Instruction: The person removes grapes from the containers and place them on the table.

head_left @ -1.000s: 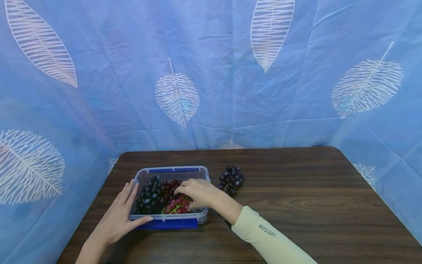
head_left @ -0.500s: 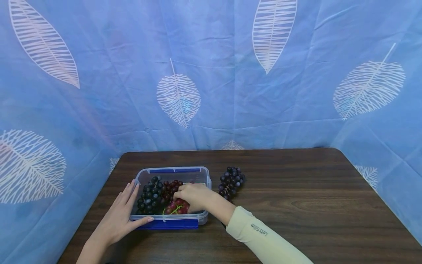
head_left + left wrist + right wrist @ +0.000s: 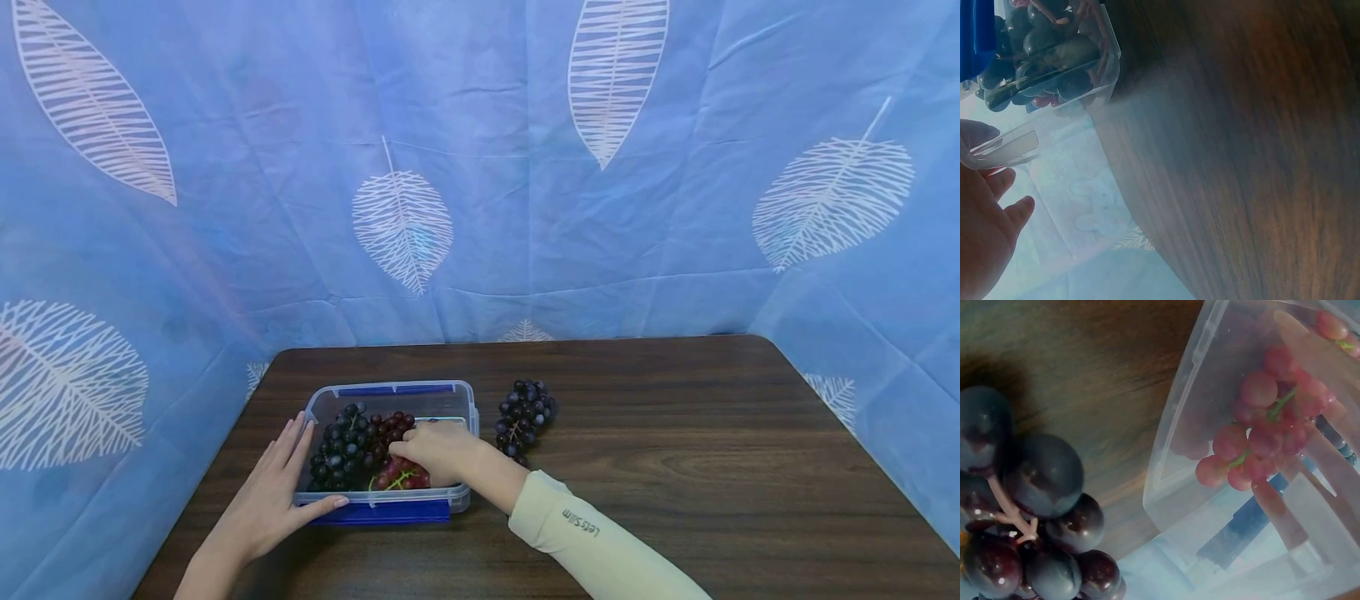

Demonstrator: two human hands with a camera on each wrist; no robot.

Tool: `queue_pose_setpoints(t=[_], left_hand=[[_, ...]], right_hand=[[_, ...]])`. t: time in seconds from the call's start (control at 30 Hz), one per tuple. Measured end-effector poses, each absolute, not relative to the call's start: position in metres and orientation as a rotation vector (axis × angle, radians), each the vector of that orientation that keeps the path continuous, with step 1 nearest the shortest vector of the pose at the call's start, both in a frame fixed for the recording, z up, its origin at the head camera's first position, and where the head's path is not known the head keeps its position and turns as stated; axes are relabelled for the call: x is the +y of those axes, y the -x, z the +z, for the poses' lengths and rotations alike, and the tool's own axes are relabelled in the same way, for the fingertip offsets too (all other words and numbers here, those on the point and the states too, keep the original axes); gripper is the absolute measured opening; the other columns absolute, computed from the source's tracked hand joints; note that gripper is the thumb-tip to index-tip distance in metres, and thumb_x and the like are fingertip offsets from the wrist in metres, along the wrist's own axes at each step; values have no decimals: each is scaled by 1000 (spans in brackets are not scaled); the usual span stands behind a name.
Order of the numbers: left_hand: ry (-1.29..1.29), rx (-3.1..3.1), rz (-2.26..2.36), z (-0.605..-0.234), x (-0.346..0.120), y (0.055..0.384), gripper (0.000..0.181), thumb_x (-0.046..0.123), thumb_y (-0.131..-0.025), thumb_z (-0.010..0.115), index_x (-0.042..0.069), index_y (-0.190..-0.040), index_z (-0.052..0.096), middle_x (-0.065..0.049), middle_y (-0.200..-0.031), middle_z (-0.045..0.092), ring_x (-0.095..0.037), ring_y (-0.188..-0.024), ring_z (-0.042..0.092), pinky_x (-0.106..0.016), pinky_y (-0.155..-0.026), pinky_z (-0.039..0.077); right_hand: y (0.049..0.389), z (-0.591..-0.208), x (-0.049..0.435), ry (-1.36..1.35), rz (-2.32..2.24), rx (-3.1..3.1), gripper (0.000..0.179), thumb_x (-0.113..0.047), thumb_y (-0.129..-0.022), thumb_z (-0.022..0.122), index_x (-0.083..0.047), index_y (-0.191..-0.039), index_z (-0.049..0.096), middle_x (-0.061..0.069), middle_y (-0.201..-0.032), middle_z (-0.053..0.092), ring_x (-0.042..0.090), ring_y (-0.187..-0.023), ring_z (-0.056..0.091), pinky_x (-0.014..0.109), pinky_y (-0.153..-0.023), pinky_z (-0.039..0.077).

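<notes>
A clear plastic container with blue clip flaps stands at the table's left. Inside lie a bunch of blackish grapes, a bunch of dark-red grapes and a bunch of red grapes with green stems. My right hand reaches into its right part. Through the clear wall, the right wrist view has fingers and thumb around red grapes. My left hand rests against the container's left side, fingers extended, thumb along the front rim.
Just right of the container, a bunch of black grapes lies on the brown wooden table. It looms close in the right wrist view. A blue leaf-patterned cloth hangs behind and at both sides.
My right hand has gone lower into the container and closed over the red grapes, its forearm shifting slightly left. The left hand has stayed put against the container.
</notes>
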State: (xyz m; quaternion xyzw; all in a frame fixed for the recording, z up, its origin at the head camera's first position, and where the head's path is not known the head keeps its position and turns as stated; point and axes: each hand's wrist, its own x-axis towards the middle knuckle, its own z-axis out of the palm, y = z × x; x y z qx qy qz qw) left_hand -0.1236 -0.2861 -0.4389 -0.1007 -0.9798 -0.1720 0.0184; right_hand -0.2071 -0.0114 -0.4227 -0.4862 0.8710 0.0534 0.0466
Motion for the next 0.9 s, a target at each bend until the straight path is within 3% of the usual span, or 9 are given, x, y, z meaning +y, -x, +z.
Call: queue_pose_setpoints(t=[0.13, 0.37, 0.47, 0.67, 0.9], left_hand=[[303, -3049, -529, -440, -286, 124, 119, 66, -87, 74, 0, -168, 17, -30, -173, 13, -51, -158, 17, -74, -120, 23], [301, -3055, -537, -440, -286, 124, 119, 65, -88, 74, -1, -168, 17, -30, -173, 13, -52, -158, 17, -74, -119, 24], [296, -3059, -550, -439, -286, 124, 119, 66, -88, 74, -1, -168, 16, -30, -173, 12, -52, -158, 16, -74, -119, 23], [305, -3054, -557, -439, -286, 125, 119, 65, -89, 74, 0, -169, 15, -30, -173, 12, -52, -158, 17, -74, -119, 23], [306, -3052, -547, -441, -286, 126, 119, 65, -88, 74, -1, -168, 16, -31, -173, 13, -53, -157, 19, -74, -119, 24]], right_hand=[[206, -425, -12, 1496, 210, 2668, 44, -27, -97, 79, -31, -138, 65, -9, -125, 71, 9, -111, 68, 26, -90, 58], [207, -428, -13, 1476, 250, 2683, 42, -31, -94, 81, -24, -134, 70, -8, -123, 73, 10, -119, 67, 40, -111, 51], [207, -427, -13, 1476, 259, 2688, 42, -32, -94, 82, -21, -133, 71, -7, -120, 74, 8, -114, 68, 33, -103, 55], [207, -427, -14, 1448, 209, 2672, 39, -26, -93, 84, -20, -129, 69, -8, -101, 73, 2, -88, 68, 19, -69, 54], [207, -429, -13, 1437, 186, 2689, 52, -34, -91, 86, -21, -137, 66, -7, -110, 75, 3, -93, 70, 19, -73, 58]])
